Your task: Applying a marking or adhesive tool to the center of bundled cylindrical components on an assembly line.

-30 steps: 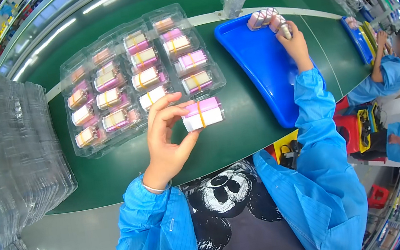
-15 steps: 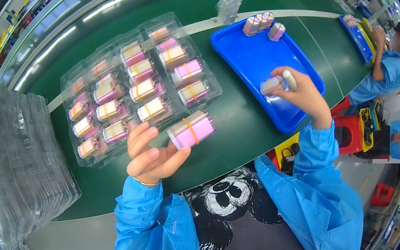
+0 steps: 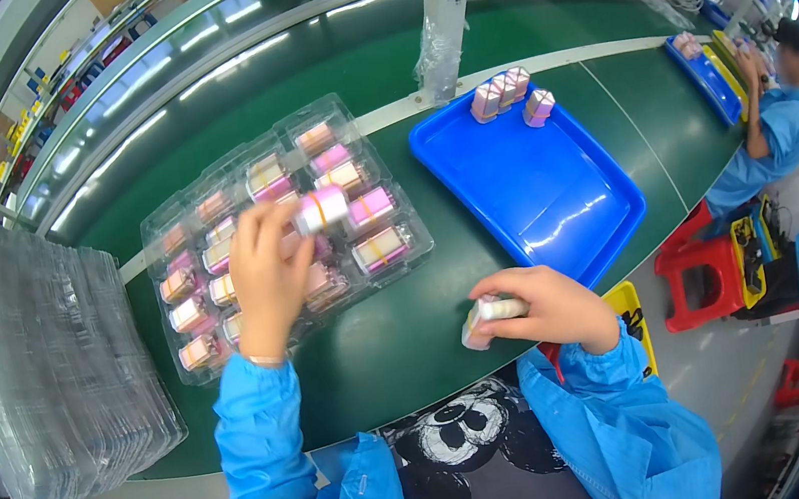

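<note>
Orange-banded block (image 3: 323,208) is pinched in the left hand (image 3: 264,272), jutting right from the grip over the clear tray (image 3: 414,254), its long axis roughly left to right — the nearer hand by far. It looks white and pink, slightly blurred. Well apart to the right, the right hand (image 3: 556,306) grasps another block (image 3: 477,328) and a pale rounded piece (image 3: 505,308) — near the blue tray (image 3: 554,194).

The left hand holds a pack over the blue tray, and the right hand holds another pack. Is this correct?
Not quite. In the head view, the left hand holds its pack over the clear tray, not the blue tray. The right hand does hold another pack.
</note>
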### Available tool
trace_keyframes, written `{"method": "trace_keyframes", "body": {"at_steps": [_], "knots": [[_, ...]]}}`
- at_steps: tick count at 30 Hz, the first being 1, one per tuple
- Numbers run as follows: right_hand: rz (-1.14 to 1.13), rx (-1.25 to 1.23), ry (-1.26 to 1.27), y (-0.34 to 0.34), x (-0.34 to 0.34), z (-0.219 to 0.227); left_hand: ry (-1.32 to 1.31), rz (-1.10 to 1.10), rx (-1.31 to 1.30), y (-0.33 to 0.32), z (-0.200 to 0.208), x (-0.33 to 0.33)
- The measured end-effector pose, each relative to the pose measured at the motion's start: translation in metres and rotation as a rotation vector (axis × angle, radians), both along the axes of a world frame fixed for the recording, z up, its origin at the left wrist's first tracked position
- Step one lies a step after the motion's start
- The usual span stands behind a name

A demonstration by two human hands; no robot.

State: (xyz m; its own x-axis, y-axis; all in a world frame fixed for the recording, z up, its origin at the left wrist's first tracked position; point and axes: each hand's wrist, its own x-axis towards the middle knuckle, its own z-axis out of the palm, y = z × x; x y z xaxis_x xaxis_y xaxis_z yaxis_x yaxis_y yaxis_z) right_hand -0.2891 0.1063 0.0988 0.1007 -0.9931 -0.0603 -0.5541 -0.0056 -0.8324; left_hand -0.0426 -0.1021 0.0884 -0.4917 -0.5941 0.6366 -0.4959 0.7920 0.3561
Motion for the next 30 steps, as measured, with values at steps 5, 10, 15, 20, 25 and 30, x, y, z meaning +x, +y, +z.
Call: {"method": "trace_keyframes", "body": {"at_steps": [5,10,15,20,25,30], "knots": [[0.035,0.014,0.103,-0.005,0.011,0.002,0.048,-0.065,0.366,-0.053,0.002,-0.024],[0.041,-0.039,0.139,-0.004,0.022,0.0,-0.1,0.045,0.211,-0.071,-0.007,-0.042],[-0.034,-0.055,0.232,-0.002,0.027,0.006,-0.045,0.039,0.143,-0.026,0.011,-0.03],[-0.008,-0.102,0.179,-0.011,0.042,-0.011,-0.093,-0.293,0.177,0.058,0.01,0.001],[0.085,-0.055,0.107,-0.021,0.055,-0.018,-0.019,-0.42,0.53,0.1,-0.034,0.008],[0.011,-0.226,-0.194,-0.025,0.03,-0.001,0.08,-0.465,0.705,0.112,-0.059,-0.005]]}}
